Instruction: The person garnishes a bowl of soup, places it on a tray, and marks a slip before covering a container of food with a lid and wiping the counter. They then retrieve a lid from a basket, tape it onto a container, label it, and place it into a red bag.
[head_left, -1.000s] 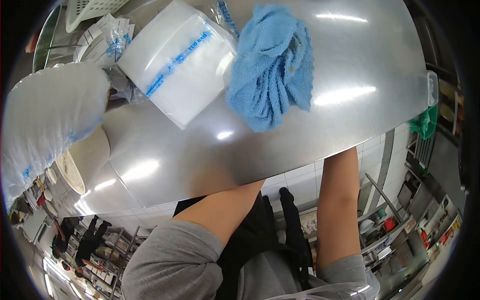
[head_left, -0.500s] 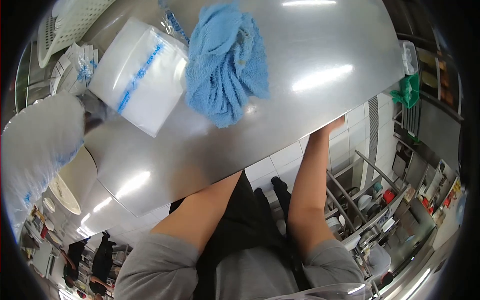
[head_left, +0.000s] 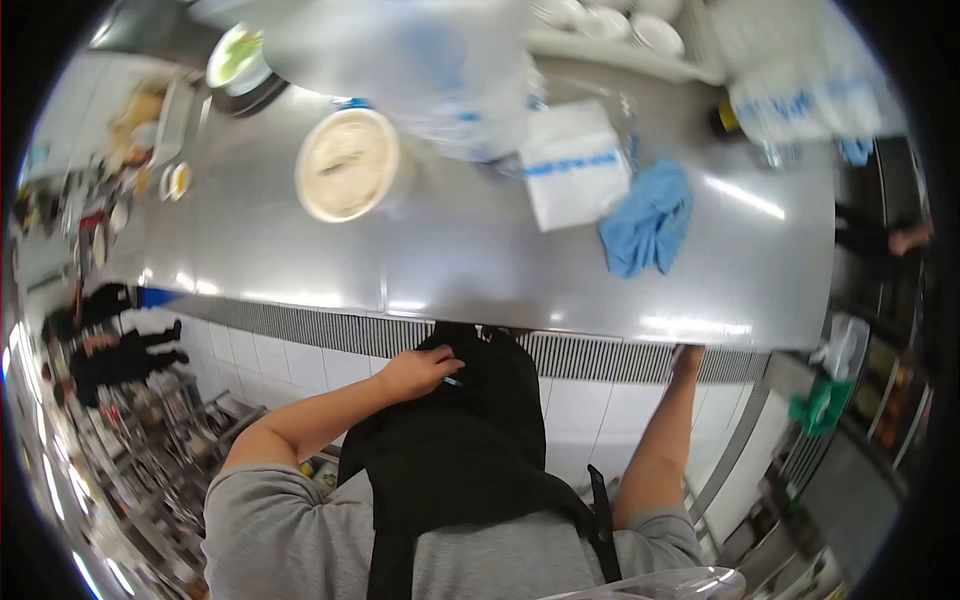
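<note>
My left hand (head_left: 418,374) is closed in front of the black apron (head_left: 455,450), fingers curled at its upper part. A small bluish bit shows beside the fingertips; I cannot make out what it is. My right hand (head_left: 688,354) is at the front edge of the steel table (head_left: 480,250), its fingers mostly hidden. On the table lie a crumpled blue cloth (head_left: 648,220) and a pack of clear plastic bags (head_left: 572,170) with a blue printed band. Further left stands a round tub (head_left: 345,165) with pale, creamy contents.
Large blurred plastic bags (head_left: 410,60) hang at the top. A white crate (head_left: 640,55) with small bowls stands at the back, and a bowl with green food (head_left: 238,57) at the back left. Two people (head_left: 120,345) stand far left. A green bag (head_left: 822,405) hangs at the right.
The view has pulled back and swung left, bringing the tub and crate into sight. My left hand, formerly hidden below the table edge, now shows at the apron. My right hand stays at the edge.
</note>
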